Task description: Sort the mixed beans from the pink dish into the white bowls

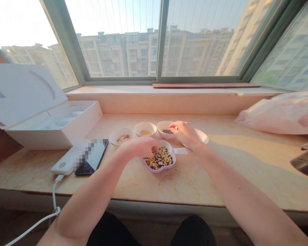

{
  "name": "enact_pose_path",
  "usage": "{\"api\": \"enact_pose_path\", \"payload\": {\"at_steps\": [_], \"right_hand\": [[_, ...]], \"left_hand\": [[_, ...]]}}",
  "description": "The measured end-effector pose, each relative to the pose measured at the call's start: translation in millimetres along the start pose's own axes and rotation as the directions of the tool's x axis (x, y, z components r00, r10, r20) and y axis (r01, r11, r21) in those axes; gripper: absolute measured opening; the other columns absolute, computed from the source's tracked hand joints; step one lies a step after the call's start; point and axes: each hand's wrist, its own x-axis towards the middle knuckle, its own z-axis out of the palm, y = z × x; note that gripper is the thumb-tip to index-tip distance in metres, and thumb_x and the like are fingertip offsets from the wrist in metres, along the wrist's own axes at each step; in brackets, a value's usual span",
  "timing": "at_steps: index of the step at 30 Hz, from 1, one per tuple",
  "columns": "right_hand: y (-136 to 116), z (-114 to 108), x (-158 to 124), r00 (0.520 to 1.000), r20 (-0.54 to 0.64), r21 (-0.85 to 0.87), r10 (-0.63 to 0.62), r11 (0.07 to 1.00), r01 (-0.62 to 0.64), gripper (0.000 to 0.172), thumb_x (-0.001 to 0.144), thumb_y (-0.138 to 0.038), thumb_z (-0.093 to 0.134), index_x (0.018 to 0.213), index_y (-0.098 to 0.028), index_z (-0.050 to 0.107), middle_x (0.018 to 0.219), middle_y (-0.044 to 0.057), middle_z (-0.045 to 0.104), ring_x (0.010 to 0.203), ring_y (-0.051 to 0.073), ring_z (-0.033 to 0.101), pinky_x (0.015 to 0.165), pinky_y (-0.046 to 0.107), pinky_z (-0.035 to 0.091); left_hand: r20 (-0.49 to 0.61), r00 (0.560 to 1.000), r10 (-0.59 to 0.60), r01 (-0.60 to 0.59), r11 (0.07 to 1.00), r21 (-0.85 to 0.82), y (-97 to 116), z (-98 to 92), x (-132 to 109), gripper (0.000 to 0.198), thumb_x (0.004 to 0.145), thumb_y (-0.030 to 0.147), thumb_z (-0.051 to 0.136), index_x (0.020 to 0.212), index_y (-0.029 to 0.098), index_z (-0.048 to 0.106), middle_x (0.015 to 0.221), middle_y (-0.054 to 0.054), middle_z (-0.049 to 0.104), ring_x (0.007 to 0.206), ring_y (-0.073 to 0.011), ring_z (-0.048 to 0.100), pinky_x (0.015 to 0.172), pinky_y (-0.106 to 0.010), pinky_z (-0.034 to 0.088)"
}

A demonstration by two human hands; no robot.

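From my head I look down at both my arms reaching out over a stone window sill (215, 177). My left hand (137, 147) is curled, with its fingertips (155, 149) dipping into a purple bowl (168, 146) of mixed yellow and dark beans (160, 159). I cannot tell whether those fingers have hold of any beans. My right hand (184, 134) is also curled, its fingers pinched together at the rim of a small white bowl (162, 125) of dark seeds (167, 131). I cannot tell whether they are gripping anything.

Just behind the purple bowl, a white bowl (141, 125) of yellow grains (145, 133) sits between the bowl of dark seeds and another white bowl (114, 135) of pale slices (123, 138). A white dish (202, 135) lies partly hidden behind my right hand, and a paper label (181, 150) lies beside the purple bowl.

Further left are a phone (91, 158) and a power bank (62, 164) with a white cable (53, 196), then an open white box (53, 128). To the right lies a pink plastic bag (279, 114), and a large window (159, 41) runs along the back.
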Motion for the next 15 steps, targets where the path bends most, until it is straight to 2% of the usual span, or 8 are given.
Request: {"api": "enact_pose_path", "payload": {"at_steps": [8, 11, 15], "right_hand": [[8.1, 3.4, 4.7, 0.998, 0.012, 0.017, 0.056, 0.998, -0.056, 0.025, 0.094, -0.025, 0.054, 0.103, -0.019, 0.076, 0.112, 0.009, 0.078, 0.105, 0.026, 0.068, 0.086, 0.032, 0.047], [9.4, 4.7, 5.0, 0.996, 0.026, 0.024, 0.088, 0.996, -0.089, 0.028, 0.095, -0.027, 0.053, 0.108, -0.019, 0.077, 0.116, 0.010, 0.077, 0.109, 0.027, 0.067, 0.091, 0.033, 0.046], [7.4, 3.3, 3.3, 0.993, 0.043, 0.032, 0.112, 0.993, -0.114, 0.030, 0.096, -0.032, 0.053, 0.108, -0.022, 0.078, 0.117, 0.009, 0.077, 0.108, 0.028, 0.068, 0.090, 0.035, 0.047]], "left_hand": [[0.118, 0.993, 0.015, -0.017, 1.000, 0.019, 6.9, -6.1, 0.1, 0.029, 0.076, 0.006, 0.053, 0.082, 0.019, 0.078, 0.081, -0.003, 0.074, 0.064, -0.0134, 0.056, 0.059, -0.028, 0.038], [0.134, 0.991, 0.028, -0.027, 1.000, -0.009, 5.7, -5.4, 1.7, 0.031, 0.078, 0.005, 0.053, 0.085, 0.018, 0.079, 0.086, -0.003, 0.076, 0.068, -0.0143, 0.059, 0.064, -0.027, 0.041], [0.112, 0.994, -0.008, 0.017, 0.996, -0.087, 3.4, -3.4, 1.7, 0.034, 0.079, 0.003, 0.052, 0.092, 0.019, 0.079, 0.095, -0.003, 0.078, 0.078, -0.0154, 0.065, 0.071, -0.026, 0.046]]}}
